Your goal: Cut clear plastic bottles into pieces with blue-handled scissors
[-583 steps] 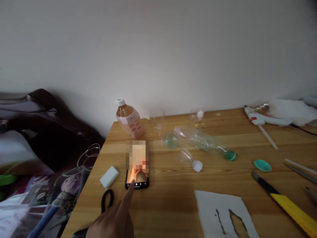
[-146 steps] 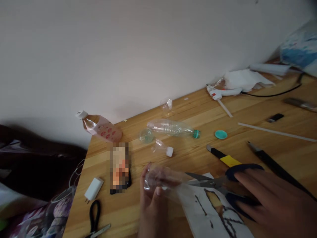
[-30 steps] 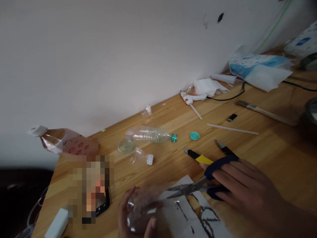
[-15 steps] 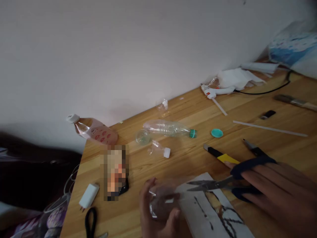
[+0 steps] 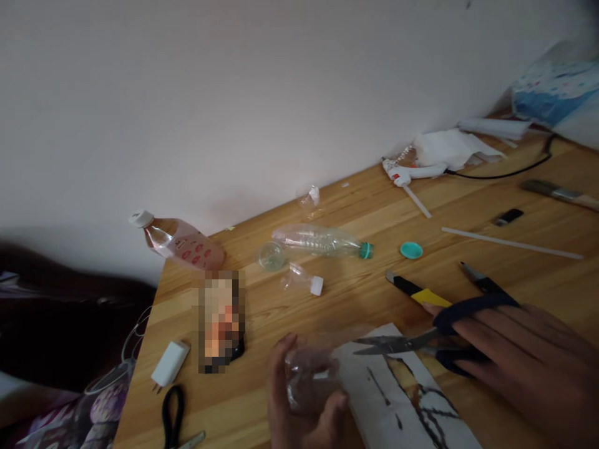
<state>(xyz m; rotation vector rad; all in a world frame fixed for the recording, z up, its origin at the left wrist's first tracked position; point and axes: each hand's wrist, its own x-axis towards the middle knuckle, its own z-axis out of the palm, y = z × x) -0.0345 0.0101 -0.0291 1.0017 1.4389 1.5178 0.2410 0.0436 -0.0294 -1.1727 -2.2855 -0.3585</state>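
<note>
My left hand [image 5: 299,405] is closed around a clear plastic bottle piece [image 5: 311,374] at the bottom middle of the view. My right hand [image 5: 524,368] grips blue-handled scissors [image 5: 421,342], fingers through the loops, blades nearly closed and pointing left at the plastic piece. Both are held over a white paper [image 5: 397,399] marked with dark streaks, lying on the wooden table [image 5: 355,299].
On the table lie a phone [image 5: 219,324], white charger [image 5: 169,363], black-handled scissors [image 5: 174,415], pink bottle [image 5: 182,243], clear bottle with green cap [image 5: 322,242], cut bottle neck [image 5: 302,280], teal cap [image 5: 411,251], yellow utility knife [image 5: 416,292], glue gun [image 5: 412,169] and a brush [image 5: 556,192].
The view shifted slightly. My left hand turned the plastic piece a little and the scissor blades closed somewhat. My right hand stayed in place.
</note>
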